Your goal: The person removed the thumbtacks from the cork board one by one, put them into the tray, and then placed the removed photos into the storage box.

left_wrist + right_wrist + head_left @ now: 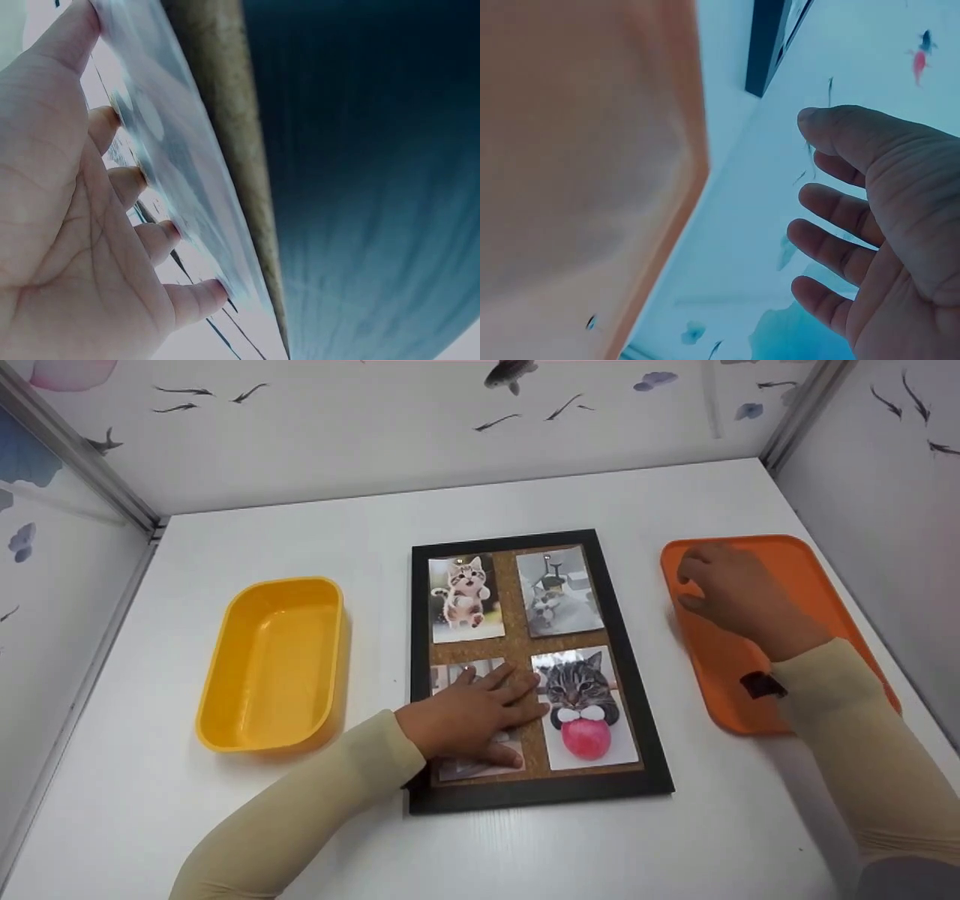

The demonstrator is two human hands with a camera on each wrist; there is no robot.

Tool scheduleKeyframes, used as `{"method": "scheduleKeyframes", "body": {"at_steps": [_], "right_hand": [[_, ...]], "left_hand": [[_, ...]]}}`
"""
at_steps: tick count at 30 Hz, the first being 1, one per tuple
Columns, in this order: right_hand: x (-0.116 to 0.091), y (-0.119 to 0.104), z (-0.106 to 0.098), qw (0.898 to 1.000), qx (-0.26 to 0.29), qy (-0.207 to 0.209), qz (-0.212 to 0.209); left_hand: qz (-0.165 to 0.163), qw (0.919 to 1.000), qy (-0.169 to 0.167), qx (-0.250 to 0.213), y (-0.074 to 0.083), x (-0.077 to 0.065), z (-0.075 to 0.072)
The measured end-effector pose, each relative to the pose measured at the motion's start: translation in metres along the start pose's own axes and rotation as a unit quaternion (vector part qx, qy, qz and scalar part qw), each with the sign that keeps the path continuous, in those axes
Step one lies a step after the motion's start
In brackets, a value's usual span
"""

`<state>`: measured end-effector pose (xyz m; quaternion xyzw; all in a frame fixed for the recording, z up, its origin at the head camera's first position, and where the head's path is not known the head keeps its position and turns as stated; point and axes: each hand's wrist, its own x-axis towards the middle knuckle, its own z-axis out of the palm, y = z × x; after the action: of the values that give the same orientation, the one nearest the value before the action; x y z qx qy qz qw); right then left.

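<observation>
1. nearest, the left hand (476,716) lies over the lower-left photo (165,127), fingers spread wide and nearly straight, tips touching the print and gripping nothing; most of that photo is hidden beneath it.
2. just right of those fingers is the lower-right photo (585,712), a tabby cat with a pink ball.
3. both photos are on a cork pinboard (540,790) with a black frame, in the middle of the white table (375,840).
4. to its left, well apart from the hand, sits a deep yellow tub (281,682).
5. to its right, the right hand (735,592) hangs over an orange tray (795,562), fingers loosely bent, thumb apart, nothing between them; a small shiny piece (591,322) shows on the tray.
6. farther up the board are the kitten photo (466,600) and a greyish cat photo (559,592).
7. behind stands a white wall (390,442) painted with fish.
</observation>
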<state>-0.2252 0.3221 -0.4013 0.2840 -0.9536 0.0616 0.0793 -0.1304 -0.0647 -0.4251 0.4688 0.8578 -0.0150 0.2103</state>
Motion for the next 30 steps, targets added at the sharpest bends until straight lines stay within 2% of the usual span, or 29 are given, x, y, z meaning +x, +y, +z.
{"method": "scheduleKeyframes", "body": {"at_steps": [7,16,30], "right_hand": [[0.01,-0.027,0.0,1.0,-0.009,-0.023,0.005],[0.023,-0.056,0.01,0.998,-0.006,-0.054,-0.021],[0.027,-0.081,0.017,0.997,0.001,-0.043,-0.062]], "left_hand": [[0.002,1.0,0.003,0.004,-0.002,0.003,0.003],[-0.001,1.0,0.003,0.006,-0.002,0.002,0.003],[-0.003,1.0,0.007,0.005,0.0,0.001,0.002]]}}
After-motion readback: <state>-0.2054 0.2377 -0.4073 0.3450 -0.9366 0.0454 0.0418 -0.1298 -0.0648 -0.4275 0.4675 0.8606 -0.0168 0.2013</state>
